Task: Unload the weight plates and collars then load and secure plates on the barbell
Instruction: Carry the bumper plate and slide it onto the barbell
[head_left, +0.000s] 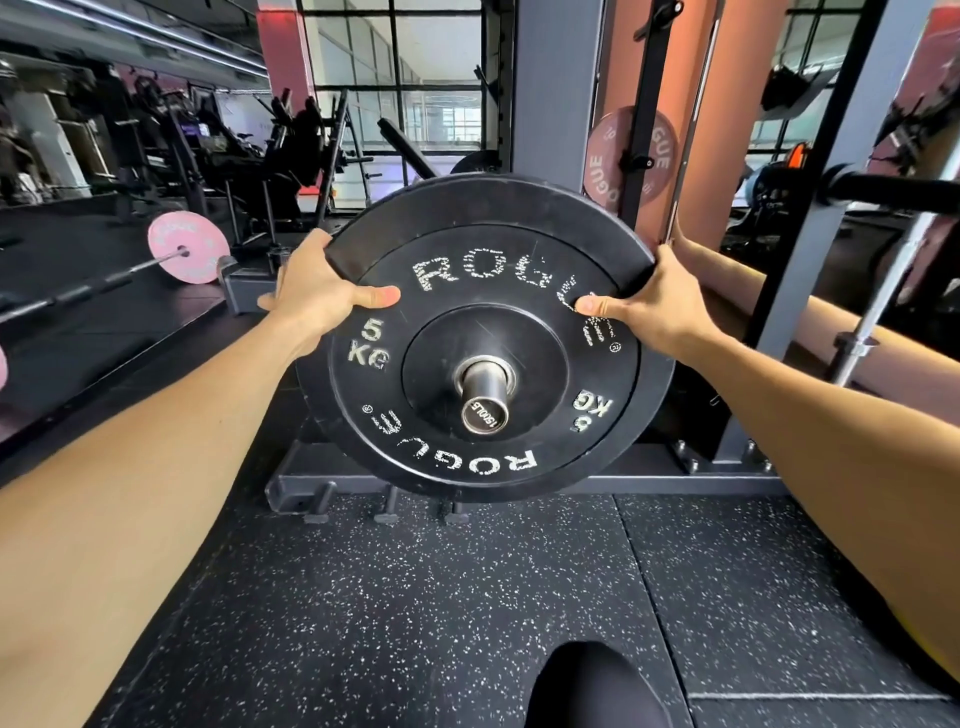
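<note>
Head view, facing the end of a barbell sleeve. A black 5 kg bumper plate, lettered ROGUE in worn white, sits upright on the sleeve, whose steel end projects through the plate's centre hole toward the viewer. The left hand holds the plate's upper left rim, thumb flat on the face and fingers wrapped behind the edge; its grip is clenched on the plate. The right hand holds the upper right rim in the same manner, thumb on the face near the lettering, grip likewise clenched on the plate. No collar shows on the visible sleeve end. Behind the plate stands a grey rack upright; a pink plate hangs on storage to the right. At left, a mirror shows a pink-plated barbell. Speckled rubber floor lies below.
</note>
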